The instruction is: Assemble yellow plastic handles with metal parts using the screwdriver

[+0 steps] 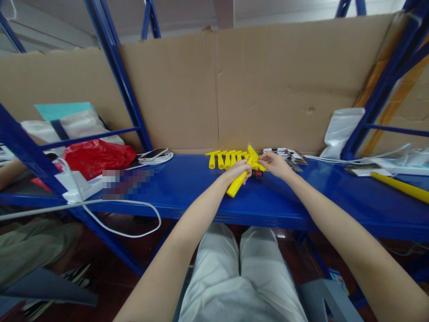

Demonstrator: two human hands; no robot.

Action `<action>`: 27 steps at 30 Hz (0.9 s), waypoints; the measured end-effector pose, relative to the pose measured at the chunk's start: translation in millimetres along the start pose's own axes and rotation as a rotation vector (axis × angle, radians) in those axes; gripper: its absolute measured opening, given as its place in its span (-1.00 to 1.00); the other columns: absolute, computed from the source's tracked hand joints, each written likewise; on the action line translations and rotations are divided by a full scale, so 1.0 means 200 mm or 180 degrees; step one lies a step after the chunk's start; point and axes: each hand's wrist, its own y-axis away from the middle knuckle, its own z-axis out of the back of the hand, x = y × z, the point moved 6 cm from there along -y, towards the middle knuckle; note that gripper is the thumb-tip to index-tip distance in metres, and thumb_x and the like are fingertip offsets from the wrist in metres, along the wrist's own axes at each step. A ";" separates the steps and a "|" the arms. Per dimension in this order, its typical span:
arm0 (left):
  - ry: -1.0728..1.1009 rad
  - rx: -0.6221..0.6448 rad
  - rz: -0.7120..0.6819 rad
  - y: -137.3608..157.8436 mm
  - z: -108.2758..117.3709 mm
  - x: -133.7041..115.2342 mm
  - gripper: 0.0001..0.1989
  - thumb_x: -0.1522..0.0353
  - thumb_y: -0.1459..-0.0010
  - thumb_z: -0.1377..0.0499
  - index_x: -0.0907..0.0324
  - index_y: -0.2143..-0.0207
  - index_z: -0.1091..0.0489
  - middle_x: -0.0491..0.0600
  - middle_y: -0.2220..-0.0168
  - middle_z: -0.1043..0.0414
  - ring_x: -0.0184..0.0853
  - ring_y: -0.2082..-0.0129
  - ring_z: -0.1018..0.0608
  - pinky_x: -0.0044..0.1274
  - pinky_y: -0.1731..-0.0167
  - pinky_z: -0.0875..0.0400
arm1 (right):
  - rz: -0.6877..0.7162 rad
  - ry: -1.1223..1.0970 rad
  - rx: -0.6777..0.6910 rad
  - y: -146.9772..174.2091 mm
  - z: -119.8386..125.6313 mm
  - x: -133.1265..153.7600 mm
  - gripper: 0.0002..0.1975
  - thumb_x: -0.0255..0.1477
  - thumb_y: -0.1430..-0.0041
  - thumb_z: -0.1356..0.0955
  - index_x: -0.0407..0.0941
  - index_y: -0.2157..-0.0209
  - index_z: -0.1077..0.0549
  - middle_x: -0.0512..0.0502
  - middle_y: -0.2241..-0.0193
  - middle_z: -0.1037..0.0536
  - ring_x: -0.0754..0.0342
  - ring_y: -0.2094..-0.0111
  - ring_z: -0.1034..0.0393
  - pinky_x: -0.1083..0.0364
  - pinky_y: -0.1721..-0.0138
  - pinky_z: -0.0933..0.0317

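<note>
Head view: left grip [239, 172] wrapped round yellow tool [236, 186], head poking up beyond the fingers. Right grip [274, 163] bunched beside that head; can't tell whether it's pinching anything. Yellow pieces [228, 160] on counter [187, 179], beyond left grip; a wrist swing could scatter them.

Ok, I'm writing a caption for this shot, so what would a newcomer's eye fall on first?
Probably the bright yellow piece gripped in the left hand over the blue shelf, with the right hand close to its upper end. Next, likely the row of smaller-looking yellow parts just beyond, near the cardboard. Off to the left, a crumpled red bag stands out too.
</note>
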 end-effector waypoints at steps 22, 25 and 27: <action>0.0172 -0.0894 0.0103 0.03 0.10 0.00 -0.64 0.54 0.15 -0.02 0.18 0.22 -0.26 -0.26 0.74 -0.16 -0.45 0.81 -0.25 -0.62 0.70 -0.22 | -0.0834 0.1668 -0.0277 -0.01 0.29 -0.36 -0.89 -0.49 0.00 -0.29 -0.13 0.55 -0.41 -0.26 0.41 -0.52 -0.10 0.25 -0.44 0.01 0.16 -0.30; 0.0229 -0.0844 0.0100 0.02 0.09 0.00 -0.67 0.53 0.15 -0.03 0.16 0.25 -0.24 -0.27 0.75 -0.16 -0.46 0.81 -0.24 -0.63 0.71 -0.21 | -0.1210 0.2118 -0.0057 0.03 0.34 -0.49 -0.86 -0.52 0.03 -0.28 -0.15 0.57 -0.45 -0.27 0.43 -0.51 -0.16 0.20 -0.44 -0.02 0.13 -0.31; 0.0246 -0.0817 0.0103 0.02 0.09 0.00 -0.70 0.53 0.14 -0.03 0.15 0.27 -0.22 -0.27 0.74 -0.16 -0.46 0.81 -0.24 -0.63 0.72 -0.21 | -0.1435 0.2208 -0.0056 0.05 0.34 -0.55 -0.86 -0.51 0.03 -0.29 -0.15 0.55 -0.48 -0.26 0.42 -0.51 -0.18 0.19 -0.44 -0.03 0.16 -0.33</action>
